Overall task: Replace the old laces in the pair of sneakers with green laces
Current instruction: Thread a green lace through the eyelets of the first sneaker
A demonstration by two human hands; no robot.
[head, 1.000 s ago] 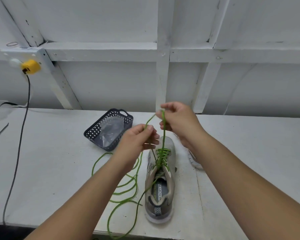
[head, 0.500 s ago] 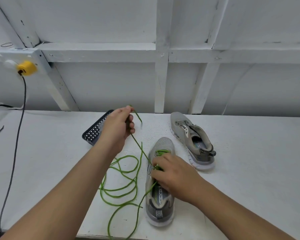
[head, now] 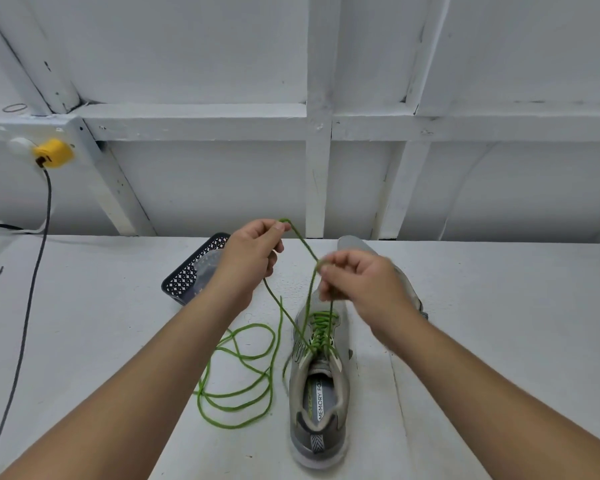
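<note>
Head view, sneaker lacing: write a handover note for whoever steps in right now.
Left hand: pinches the green lace near its end, raised above the table.
Right hand: pinches the same lace above the near sneaker.
Done: the lower eyelets of the near sneaker are laced green; slack lies coiled to its left.
Left: its upper eyelets. The second sneaker sits mostly hidden behind the right hand, its laces unseen.
The basket stands behind the left hand.

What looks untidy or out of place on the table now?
The green lace lies in loose, tangled loops left of the near sneaker, far longer than its laced part needs. Nothing looks spilled or damaged.
</note>
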